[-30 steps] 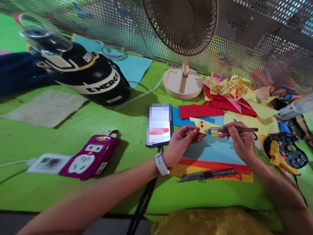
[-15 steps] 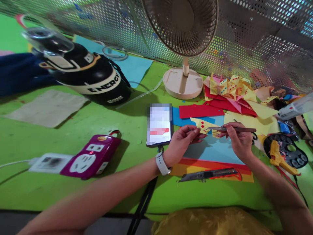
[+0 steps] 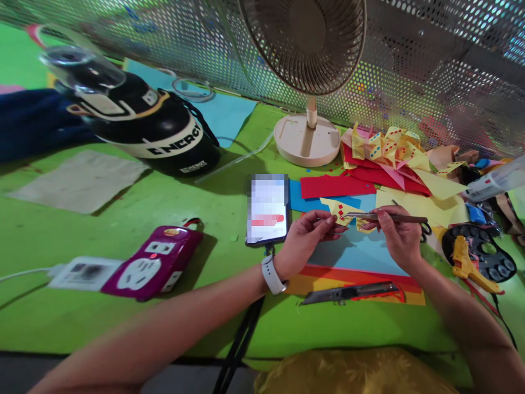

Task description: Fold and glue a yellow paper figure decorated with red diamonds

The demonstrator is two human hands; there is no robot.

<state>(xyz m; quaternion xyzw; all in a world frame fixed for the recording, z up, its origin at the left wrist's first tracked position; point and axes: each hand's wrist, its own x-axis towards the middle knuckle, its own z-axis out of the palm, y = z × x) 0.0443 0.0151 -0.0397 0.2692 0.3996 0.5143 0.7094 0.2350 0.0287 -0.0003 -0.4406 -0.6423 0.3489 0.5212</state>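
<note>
Currently, head view: pinching yellow paper piece (image 3: 330,204) in left hand (image 3: 308,234), above light-blue sheet (image 3: 365,250); gripping tweezers (image 3: 404,218) in right hand (image 3: 396,234) with tips near red diamonds (image 3: 340,208), cannot tell if touching. Could scrape diamonds askew by slipping tips sideways, crease paper by pressing too hard, or twist it by loosening left pinch.

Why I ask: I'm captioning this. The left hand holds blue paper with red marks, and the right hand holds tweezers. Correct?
The colour is wrong: in the head view, the red-marked paper is yellow. The left hand holds it, and the right hand holds tweezers.
</note>
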